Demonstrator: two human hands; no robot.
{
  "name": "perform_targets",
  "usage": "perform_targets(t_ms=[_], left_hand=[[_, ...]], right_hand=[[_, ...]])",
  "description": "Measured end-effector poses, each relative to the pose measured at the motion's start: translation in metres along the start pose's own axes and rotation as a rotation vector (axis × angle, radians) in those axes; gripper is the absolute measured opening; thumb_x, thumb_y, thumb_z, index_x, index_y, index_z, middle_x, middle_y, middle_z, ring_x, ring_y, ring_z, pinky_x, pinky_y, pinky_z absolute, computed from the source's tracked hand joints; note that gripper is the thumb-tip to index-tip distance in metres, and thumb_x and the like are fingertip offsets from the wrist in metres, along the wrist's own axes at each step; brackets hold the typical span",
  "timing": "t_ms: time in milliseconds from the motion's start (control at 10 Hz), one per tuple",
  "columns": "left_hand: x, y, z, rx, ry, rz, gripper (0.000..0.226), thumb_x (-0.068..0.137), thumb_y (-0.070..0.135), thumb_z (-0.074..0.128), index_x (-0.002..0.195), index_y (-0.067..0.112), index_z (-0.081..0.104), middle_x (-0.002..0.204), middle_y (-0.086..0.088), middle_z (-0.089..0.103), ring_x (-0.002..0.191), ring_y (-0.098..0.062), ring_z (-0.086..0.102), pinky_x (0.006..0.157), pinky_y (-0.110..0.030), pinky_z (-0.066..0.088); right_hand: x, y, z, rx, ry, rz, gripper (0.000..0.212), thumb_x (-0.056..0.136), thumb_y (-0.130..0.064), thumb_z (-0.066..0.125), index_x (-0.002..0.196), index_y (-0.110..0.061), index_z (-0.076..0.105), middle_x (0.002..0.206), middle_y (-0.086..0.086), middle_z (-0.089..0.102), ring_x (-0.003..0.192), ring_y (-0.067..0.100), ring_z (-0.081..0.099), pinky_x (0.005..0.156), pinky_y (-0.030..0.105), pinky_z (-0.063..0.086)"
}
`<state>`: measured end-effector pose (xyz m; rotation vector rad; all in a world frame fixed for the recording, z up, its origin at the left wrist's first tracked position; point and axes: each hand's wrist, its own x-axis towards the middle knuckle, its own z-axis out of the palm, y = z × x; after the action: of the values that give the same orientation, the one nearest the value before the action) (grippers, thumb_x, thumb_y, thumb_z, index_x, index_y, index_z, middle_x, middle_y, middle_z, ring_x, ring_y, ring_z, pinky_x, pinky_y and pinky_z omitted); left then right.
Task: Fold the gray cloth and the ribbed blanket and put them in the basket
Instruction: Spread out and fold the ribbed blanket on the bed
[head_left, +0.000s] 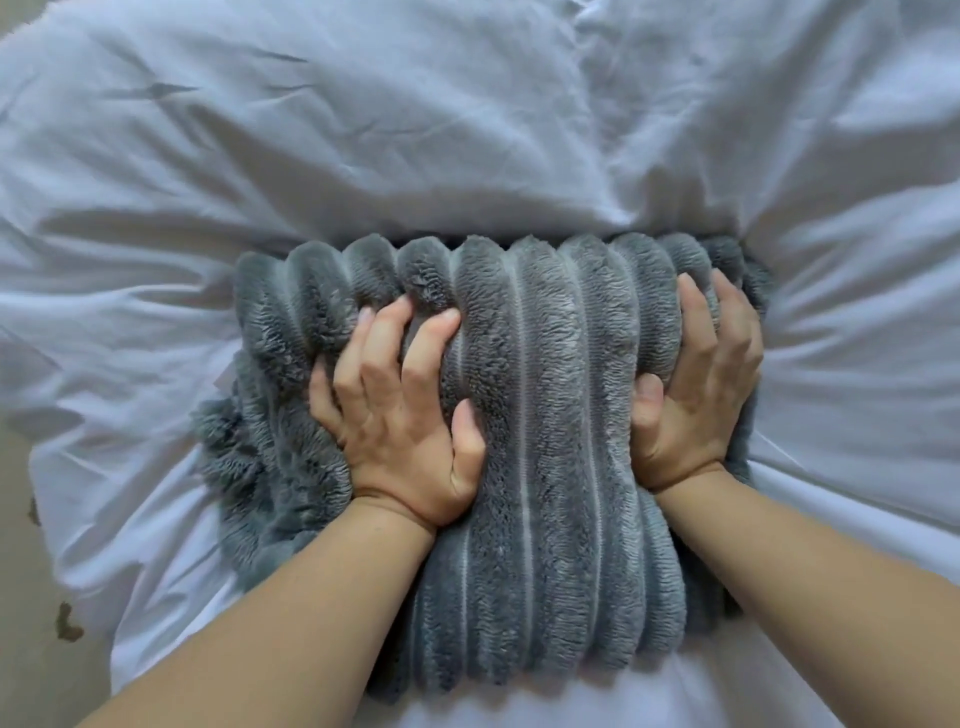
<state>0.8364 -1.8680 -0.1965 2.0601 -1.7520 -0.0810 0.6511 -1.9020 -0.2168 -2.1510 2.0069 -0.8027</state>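
Observation:
The ribbed blanket (545, 415) is a thick grey-blue plush bundle with raised ribs, folded into a compact block on the white bed. My left hand (400, 415) grips its left part, fingers curled and dug into the ribs. My right hand (701, 384) clasps its right side, thumb on top and fingers wrapped over the edge. The bundle bulges between both hands. No gray cloth and no basket are in view.
A rumpled white sheet (467, 130) covers the bed all around the blanket. A strip of beige floor (31, 623) with dark marks shows at the lower left edge.

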Motion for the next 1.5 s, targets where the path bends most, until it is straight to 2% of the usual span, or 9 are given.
perform_targets(t_ms=[100,300,500,700,1000,1200,1300,1400,1500], left_hand=[[0.002,0.002,-0.008,-0.011,0.005,-0.013,0.055,0.076,0.043,0.031,0.126,0.023,0.042,0.133,-0.013,0.053,0.127,-0.022,0.034,0.106,-0.041,0.016],[0.004,0.004,-0.012,-0.025,-0.005,-0.011,0.061,0.075,0.041,0.036,0.124,0.015,0.061,0.13,-0.015,0.056,0.126,-0.023,0.035,0.106,-0.041,0.016],[0.007,0.003,-0.009,-0.021,-0.016,-0.015,0.056,0.075,0.042,0.034,0.127,0.025,0.042,0.132,-0.013,0.055,0.128,-0.022,0.034,0.107,-0.04,0.015],[0.005,0.004,-0.01,-0.02,-0.015,-0.022,0.056,0.074,0.042,0.034,0.126,0.024,0.042,0.13,-0.014,0.056,0.126,-0.022,0.034,0.106,-0.04,0.016],[0.006,0.006,-0.022,-0.065,-0.008,-0.002,0.058,0.075,0.041,0.035,0.128,0.022,0.049,0.131,-0.014,0.055,0.127,-0.023,0.033,0.106,-0.039,0.014],[0.022,0.019,-0.084,-0.059,-0.177,-0.049,0.06,0.076,0.044,0.037,0.128,0.024,0.058,0.134,-0.006,0.053,0.131,-0.026,0.041,0.11,-0.041,0.011],[0.03,0.018,-0.127,-0.137,-0.325,-0.043,0.057,0.08,0.049,0.041,0.133,0.032,0.052,0.142,0.001,0.044,0.137,-0.02,0.031,0.113,-0.039,0.004],[0.026,0.001,-0.163,-0.245,-0.355,-0.023,0.063,0.075,0.054,0.051,0.135,0.036,0.048,0.147,0.001,0.032,0.137,-0.017,0.022,0.116,-0.042,0.006],[0.005,-0.025,-0.189,-0.211,-0.365,-0.225,0.084,0.068,0.069,0.062,0.141,0.046,0.028,0.151,0.002,0.015,0.139,-0.016,0.013,0.116,-0.046,0.006]], right_hand=[[0.003,-0.005,-0.004,0.014,0.014,-0.001,0.058,0.088,-0.043,0.025,0.134,-0.01,0.034,0.135,0.032,0.043,0.126,0.048,0.042,0.107,0.055,0.031],[0.001,-0.006,-0.006,0.023,0.007,0.023,0.066,0.084,-0.035,0.029,0.132,0.006,0.046,0.134,0.034,0.043,0.124,0.049,0.042,0.104,0.057,0.032],[0.004,-0.003,-0.004,0.014,0.028,0.004,0.06,0.084,-0.036,0.028,0.135,-0.006,0.036,0.135,0.033,0.043,0.125,0.046,0.041,0.107,0.053,0.031],[0.002,0.001,-0.002,0.019,0.02,0.001,0.065,0.093,-0.053,0.014,0.135,-0.007,0.035,0.135,0.032,0.042,0.127,0.042,0.039,0.109,0.051,0.029],[0.004,-0.005,-0.016,0.016,0.01,0.01,0.062,0.09,-0.042,0.027,0.135,-0.003,0.045,0.135,0.031,0.045,0.125,0.044,0.042,0.108,0.052,0.031],[0.022,-0.036,-0.074,0.026,-0.251,0.148,0.07,0.084,-0.042,0.028,0.14,-0.004,0.044,0.146,0.024,0.038,0.132,0.043,0.034,0.114,0.046,0.024],[0.037,-0.046,-0.107,0.156,-0.458,0.25,0.071,0.081,-0.043,0.037,0.145,-0.012,0.037,0.153,0.015,0.031,0.142,0.031,0.023,0.118,0.038,0.013],[0.053,-0.044,-0.14,0.544,-0.512,0.467,0.068,0.081,-0.02,0.053,0.146,-0.016,0.035,0.152,0.01,0.031,0.142,0.023,0.025,0.118,0.038,0.016],[0.045,-0.032,-0.167,0.842,-0.469,0.749,0.075,0.078,0.005,0.065,0.143,-0.02,0.037,0.144,0.011,0.043,0.127,0.026,0.048,0.108,0.043,0.038]])
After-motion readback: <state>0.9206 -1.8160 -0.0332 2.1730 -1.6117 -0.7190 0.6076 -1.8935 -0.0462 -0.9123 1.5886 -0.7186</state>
